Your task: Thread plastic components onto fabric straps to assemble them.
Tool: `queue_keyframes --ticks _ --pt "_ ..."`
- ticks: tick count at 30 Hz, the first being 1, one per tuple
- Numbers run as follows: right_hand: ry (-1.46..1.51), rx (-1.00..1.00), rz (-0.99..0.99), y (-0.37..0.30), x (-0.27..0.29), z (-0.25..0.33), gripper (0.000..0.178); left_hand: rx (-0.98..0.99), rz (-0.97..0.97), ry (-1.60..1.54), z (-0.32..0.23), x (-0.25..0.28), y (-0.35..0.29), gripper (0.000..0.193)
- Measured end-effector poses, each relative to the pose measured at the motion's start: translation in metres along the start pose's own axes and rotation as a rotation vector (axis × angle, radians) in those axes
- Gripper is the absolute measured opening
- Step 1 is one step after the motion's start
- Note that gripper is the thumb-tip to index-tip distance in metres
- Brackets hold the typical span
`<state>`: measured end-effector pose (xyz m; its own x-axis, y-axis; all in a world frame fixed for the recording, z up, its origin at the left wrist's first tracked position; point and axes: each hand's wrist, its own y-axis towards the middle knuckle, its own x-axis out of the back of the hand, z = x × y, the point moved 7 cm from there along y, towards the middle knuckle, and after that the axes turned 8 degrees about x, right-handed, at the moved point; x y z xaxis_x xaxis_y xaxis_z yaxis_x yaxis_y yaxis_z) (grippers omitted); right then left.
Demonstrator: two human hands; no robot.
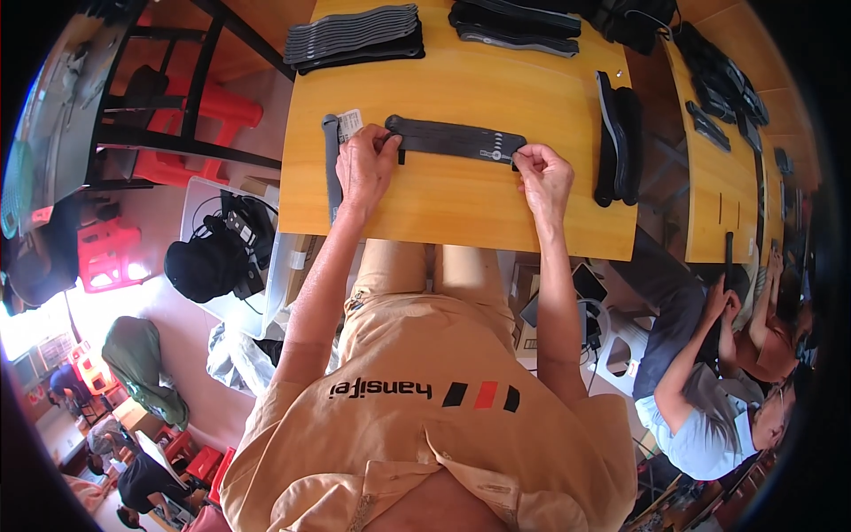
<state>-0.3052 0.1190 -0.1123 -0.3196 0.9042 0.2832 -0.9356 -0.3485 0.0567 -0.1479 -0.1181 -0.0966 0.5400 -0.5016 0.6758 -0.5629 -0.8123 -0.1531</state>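
A dark grey flat strip (pixel 452 137) with rounded ends and small white printed marks lies crosswise above the yellow table (pixel 443 208). My left hand (pixel 365 168) is closed, pinching the strip near its left end. My right hand (pixel 544 180) pinches the lower right corner, beside the white marks. Small black tabs show below the strip near each hand. To the left, partly hidden behind my left hand, another narrow grey strip (pixel 333 164) lies lengthwise, with a white printed label (pixel 350 122) beside it.
Stacks of grey strips (pixel 355 34) and black strips (pixel 519 25) sit along the far table edge. More black strips (pixel 628 146) lie at the right edge. A bin of black items (pixel 226 253) stands at left. Co-workers sit at the right, one in light blue (pixel 700 434).
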Motion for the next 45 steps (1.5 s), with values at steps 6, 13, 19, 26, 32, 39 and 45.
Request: queue_keyframes --ticks 6,13,19,26,32,39,45 --pt "-0.024 -0.012 0.001 0.000 0.000 0.003 0.004 -0.015 -0.017 -0.005 0.001 0.000 -0.001 0.022" --pt "-0.039 -0.014 0.009 0.001 0.000 0.002 0.005 0.000 -0.012 -0.021 0.000 0.000 -0.002 0.022" --pt "-0.035 -0.010 0.005 0.001 0.000 0.002 0.005 -0.018 -0.021 -0.018 0.002 -0.001 0.000 0.020" --pt "-0.042 -0.008 -0.004 -0.001 0.001 0.005 0.005 0.003 -0.031 -0.023 -0.002 0.002 -0.002 0.019" --pt "-0.044 0.015 -0.010 -0.001 -0.001 0.007 0.006 0.015 -0.052 -0.034 0.002 0.002 0.000 0.019" --pt "-0.082 0.023 -0.010 0.004 0.001 0.003 0.006 0.060 -0.042 -0.033 0.002 0.002 0.002 0.017" --pt "-0.139 0.068 -0.032 0.004 0.004 0.004 0.007 0.034 -0.076 -0.049 0.012 -0.002 0.007 0.020"
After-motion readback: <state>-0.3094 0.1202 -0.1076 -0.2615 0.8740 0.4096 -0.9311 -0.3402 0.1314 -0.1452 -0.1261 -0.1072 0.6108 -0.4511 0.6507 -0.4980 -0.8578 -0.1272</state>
